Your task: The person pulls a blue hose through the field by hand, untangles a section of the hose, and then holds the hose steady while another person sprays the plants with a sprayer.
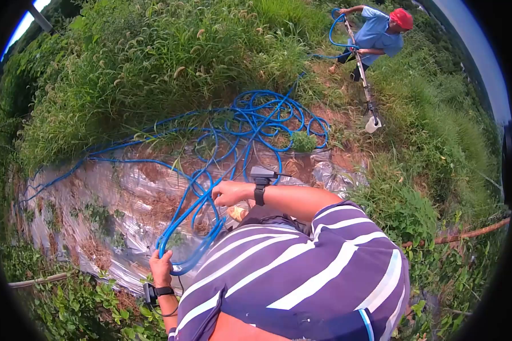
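My left hand is closed around several loops of blue hose at the lower left, near the plastic sheeting. Higher up and to its right, my right hand has its fingers closed at the upper end of those loops, beside the blue hose. The loops hang between the two hands. More of the hose lies tangled on the ground ahead, with strands running off to the left. Both wrists carry a black strap with a small device.
Silvery plastic sheeting covers the soil at the left. Tall grass rises behind the tangle. At the upper right, a person in a red cap holds a long pole with a white container at its end. A brown pipe lies at the right.
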A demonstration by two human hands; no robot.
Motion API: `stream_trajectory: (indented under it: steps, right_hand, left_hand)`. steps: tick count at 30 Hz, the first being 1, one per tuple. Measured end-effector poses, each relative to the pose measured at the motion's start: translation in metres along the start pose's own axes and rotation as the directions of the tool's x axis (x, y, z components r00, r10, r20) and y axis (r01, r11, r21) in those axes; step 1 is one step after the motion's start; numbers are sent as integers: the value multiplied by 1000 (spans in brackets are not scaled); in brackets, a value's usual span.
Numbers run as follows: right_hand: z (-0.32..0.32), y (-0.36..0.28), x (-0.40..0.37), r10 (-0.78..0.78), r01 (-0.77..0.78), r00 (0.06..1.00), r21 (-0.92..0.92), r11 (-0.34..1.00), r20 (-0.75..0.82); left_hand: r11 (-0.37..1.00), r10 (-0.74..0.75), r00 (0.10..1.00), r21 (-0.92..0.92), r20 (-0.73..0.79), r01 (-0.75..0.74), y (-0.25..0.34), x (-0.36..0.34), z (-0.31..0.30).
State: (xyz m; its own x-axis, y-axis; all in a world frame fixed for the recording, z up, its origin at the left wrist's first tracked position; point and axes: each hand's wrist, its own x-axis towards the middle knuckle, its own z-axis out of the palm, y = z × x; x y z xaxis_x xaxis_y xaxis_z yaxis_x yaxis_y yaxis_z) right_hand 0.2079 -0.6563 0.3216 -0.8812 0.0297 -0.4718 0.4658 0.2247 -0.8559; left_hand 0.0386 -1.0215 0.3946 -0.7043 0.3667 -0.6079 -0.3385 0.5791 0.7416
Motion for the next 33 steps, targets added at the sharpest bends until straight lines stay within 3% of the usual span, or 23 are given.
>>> stream_trajectory:
  steps: [1, 2, 3, 4, 5, 6, 7, 8, 9, 11, 12, 14, 17, 19, 21, 22, 23, 24, 26, 27, 29, 33]
  right_hand:
    - [6, 49, -16, 187, -189, 982, -124, 974, -31]
    - [3, 64, -53, 399, -402, 915, -65, 913, -56]
    - [10, 98, -76, 418, -439, 887, -78, 895, -195]
    - [19, 151, -88, 540, -519, 837, 188, 834, -87]
    - [18, 171, -112, 547, -491, 836, 384, 782, -47]
    - [15, 156, -131, 644, -557, 759, 418, 718, -94]
    - [18, 171, -143, 659, -517, 747, 543, 661, -91]
    - [17, 185, -150, 656, -580, 745, 370, 726, -120]
    - [17, 188, -155, 653, -580, 749, 361, 730, -115]
    - [18, 193, -160, 652, -625, 701, 192, 757, -288]
    - [17, 185, -161, 651, -641, 700, 142, 754, -295]
    - [19, 179, -160, 614, -614, 733, 106, 783, -292]
    - [23, 176, -152, 598, -593, 765, 98, 799, -241]
    - [25, 184, -144, 584, -583, 785, 73, 809, -209]
    - [32, 219, -135, 473, -498, 844, -43, 866, -253]
    - [32, 226, -129, 489, -511, 826, -8, 859, -281]
    - [25, 214, -126, 543, -560, 808, -11, 829, -231]
    - [17, 185, -125, 598, -604, 779, 32, 797, -191]
    - [14, 200, -106, 564, -551, 813, 124, 825, -141]
    - [9, 179, -98, 587, -576, 801, 115, 809, -120]
    - [10, 166, -75, 565, -537, 825, 275, 798, -29]
    - [18, 57, -18, 308, -311, 950, 37, 950, 57]
  left_hand:
    - [999, -35, 999, 31, 16, 34, -13, 3, -1]
    - [998, -46, 998, 37, 47, 44, -22, 1, 2]
    - [998, -56, 995, 47, 80, 53, -29, 0, 6]
    - [989, -123, 986, 98, 108, 112, -36, 3, 10]
    - [982, -130, 986, 152, 105, 114, -46, 4, 15]
    - [988, -133, 981, 104, 143, 119, -49, 2, 24]
    - [991, -131, 974, 55, 183, 123, -49, 1, 33]
    - [989, -139, 971, 84, 196, 125, -48, 0, 45]
    - [986, -144, 967, 110, 210, 123, -50, 1, 53]
    - [980, -129, 958, 179, 256, 84, -55, 3, 63]
    - [971, -90, 953, 238, 290, 19, -48, -1, 74]
    - [941, -2, 935, 318, 354, -118, -43, -5, 84]
    - [929, 23, 928, 334, 372, -157, -33, -16, 85]
    - [940, 39, 940, 307, 339, -150, -41, -18, 83]
    - [959, -7, 951, 271, 309, -81, -46, -21, 80]
    - [952, -89, 947, 307, 310, -11, -40, -24, 77]
    - [953, -90, 955, 302, 284, 0, -42, -28, 76]
    - [983, -5, 957, 178, 289, -49, -79, -20, 78]
    - [933, 91, 963, 317, 256, -172, -69, -28, 76]
    - [940, 78, 972, 307, 222, -145, -64, -33, 77]
    - [935, 104, 964, 306, 245, -179, -73, -34, 75]
    - [947, 130, 978, 272, 163, -171, -51, -51, 72]
